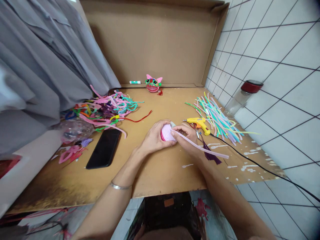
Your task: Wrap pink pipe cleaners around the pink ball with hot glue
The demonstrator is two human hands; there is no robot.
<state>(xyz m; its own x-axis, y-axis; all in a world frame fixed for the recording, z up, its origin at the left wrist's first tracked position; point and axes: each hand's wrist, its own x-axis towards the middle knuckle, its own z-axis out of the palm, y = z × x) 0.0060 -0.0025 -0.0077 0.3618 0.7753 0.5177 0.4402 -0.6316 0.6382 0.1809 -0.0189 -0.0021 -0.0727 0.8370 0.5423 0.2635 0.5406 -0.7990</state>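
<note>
Both hands meet over the middle of a brown cardboard work surface (160,173). My left hand (153,136) is closed round a small pink ball wound from pipe cleaners (165,134). My right hand (186,135) pinches a pale pink pipe cleaner (205,149) against the ball; its loose end trails to the right over the board. A yellow glue gun (200,124) lies just beyond my right hand, its black cord (262,168) running off to the right.
Tangled coloured pipe cleaners (105,110) lie left; straight pastel ones (217,116) right. A black phone (105,148) lies front left. A pink cat-face craft (153,83) and marker (135,82) sit by the cardboard back wall. A red-lidded jar (243,95) leans on tiles. Grey fabric (45,66) hangs left.
</note>
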